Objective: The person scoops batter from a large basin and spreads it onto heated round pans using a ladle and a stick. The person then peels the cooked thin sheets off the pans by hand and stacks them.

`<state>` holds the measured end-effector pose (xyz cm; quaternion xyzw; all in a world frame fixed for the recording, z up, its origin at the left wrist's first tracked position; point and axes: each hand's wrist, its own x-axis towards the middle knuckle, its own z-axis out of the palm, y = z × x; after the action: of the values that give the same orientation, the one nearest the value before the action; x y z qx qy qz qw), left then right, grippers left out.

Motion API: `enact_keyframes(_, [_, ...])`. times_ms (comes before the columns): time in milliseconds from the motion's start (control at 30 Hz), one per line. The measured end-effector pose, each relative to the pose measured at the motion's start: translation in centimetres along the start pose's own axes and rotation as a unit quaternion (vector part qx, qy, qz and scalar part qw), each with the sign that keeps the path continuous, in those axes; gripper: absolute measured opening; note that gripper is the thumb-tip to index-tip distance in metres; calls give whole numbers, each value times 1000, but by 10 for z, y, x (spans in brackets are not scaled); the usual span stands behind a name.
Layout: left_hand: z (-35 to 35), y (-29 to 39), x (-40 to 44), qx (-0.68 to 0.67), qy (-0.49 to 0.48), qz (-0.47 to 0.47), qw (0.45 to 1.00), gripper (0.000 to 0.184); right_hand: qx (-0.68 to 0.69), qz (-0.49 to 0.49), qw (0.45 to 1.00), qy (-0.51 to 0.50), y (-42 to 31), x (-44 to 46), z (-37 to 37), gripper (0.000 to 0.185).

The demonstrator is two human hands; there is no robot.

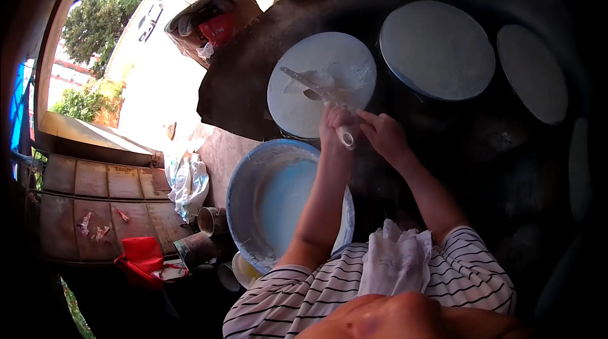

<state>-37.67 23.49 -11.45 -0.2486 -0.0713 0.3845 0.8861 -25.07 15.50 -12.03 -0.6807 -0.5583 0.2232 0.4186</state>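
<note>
My left hand [336,121] is closed around the white, hollow-ended handle of a long flat-bladed scraper [307,83]. The blade lies over the nearest round white disc [294,108], where pale, paste-like residue [354,77] is smeared. Close by on the right, my right hand [384,135] has its index finger stretched toward the base of the blade, at or almost touching it; its other fingers look partly curled, with nothing visible in them. Below my left forearm sits a large blue-rimmed basin [239,212] with whitish contents.
Two more white discs [437,51] [532,73] are set in the dark curved surface [237,95]. To the left are a cloth [188,180], metal cans [196,249], a red bag [140,260] and a tiled ledge [95,180]. A sack-like container [237,6] stands at the back.
</note>
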Motion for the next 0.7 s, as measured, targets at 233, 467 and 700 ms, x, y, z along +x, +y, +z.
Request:
enact_keyframes(233, [98,-45,-70,95,-80,-36,992,36,73,-2,986,-149,60,12,-12,30])
enact_keyframes(467, [144,-16,-74,44,-24,-1,999,30,136,84,987,-4,95,-73,-17,31])
enact_keyframes(700, [129,-76,-152,117,-25,-123,985,37,113,13,993,34,58,-144,5,28])
